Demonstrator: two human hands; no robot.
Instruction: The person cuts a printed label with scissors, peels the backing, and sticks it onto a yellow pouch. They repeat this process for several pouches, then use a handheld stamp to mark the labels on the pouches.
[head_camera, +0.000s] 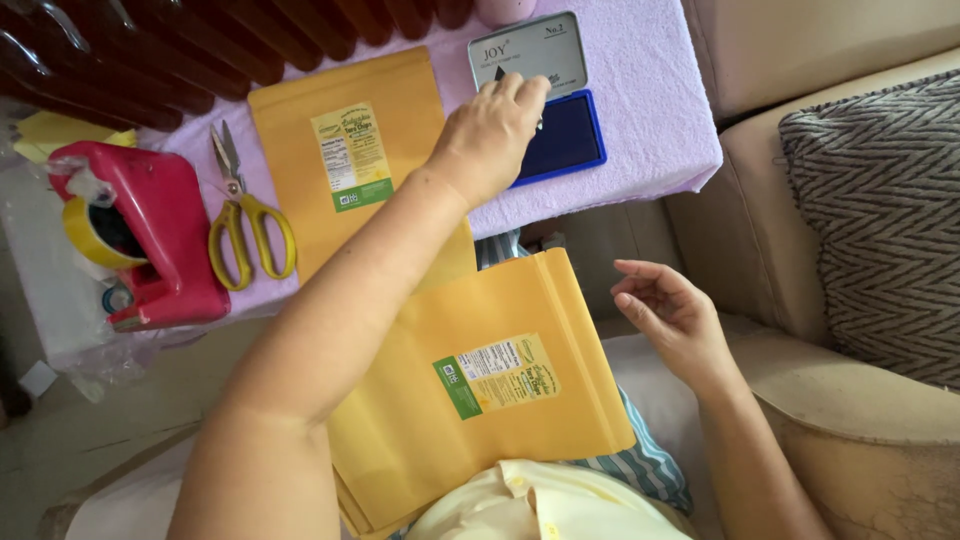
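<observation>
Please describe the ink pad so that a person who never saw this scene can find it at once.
Look at the lilac cloth covering the table. At its far right corner lies the ink pad, under the left hand. It alone is an open tin with a dark blue pad and a grey lid.

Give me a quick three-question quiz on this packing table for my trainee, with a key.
1. True or false: the left hand is over the open blue ink pad.
2. Which thing lies between the red tape dispenser and the yellow pouch on the table? A) the scissors B) a marker C) a ruler
3. Fill in: the right hand holds ____ and hovers beside the yellow pouch on the lap.

Key
1. True; its fingers seem to pinch a small stamp, mostly hidden.
2. A, the yellow-handled scissors.
3. Nothing; its palm is open.
</observation>
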